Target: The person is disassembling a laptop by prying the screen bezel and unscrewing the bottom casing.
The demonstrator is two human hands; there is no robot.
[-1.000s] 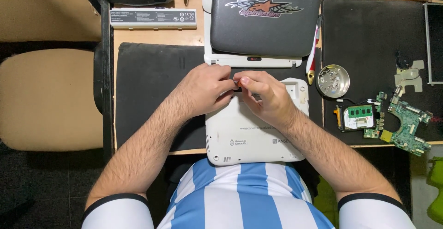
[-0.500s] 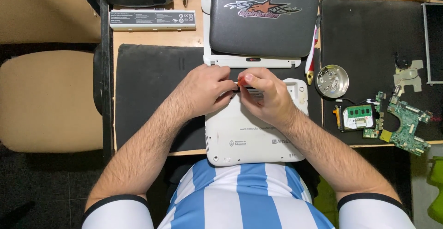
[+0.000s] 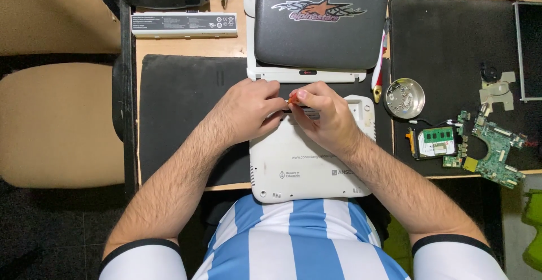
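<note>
1. Two bare hands meet over the upper edge of one white laptop base [image 3: 307, 170] that lies bottom-up on the desk [image 3: 186, 46], just in front of the person's striped shirt.
2. The right hand [image 3: 324, 116] is curled, its thumb and forefinger pinched shut on one small screwdriver [image 3: 294, 98] with an orange-red handle; only the handle end and a short dark stretch of shaft show.
3. The left hand [image 3: 248, 110] is loosely closed, its fingertips touching the base right beside the tool's tip; whether it grips anything cannot be told.
4. One dark laptop lid [image 3: 322, 23] with a star sticker lies just beyond the hands, framed in white.
5. One long white battery pack [image 3: 183, 25] lies at the far left of the desk.
6. Two black mats are counted: one [image 3: 180, 110] under the left forearm, one [image 3: 446, 43] on the right.
7. On the right mat sits one round metal dish [image 3: 404, 97] holding small screws, too small to count.
8. Near it lie one green memory module [image 3: 437, 140] and one larger green circuit board [image 3: 497, 150], well apart from the hands.
9. One red-and-white tool [image 3: 379, 65] lies between lid and dish.
10. One tan chair seat [image 3: 56, 125] stands left of the desk.
</note>
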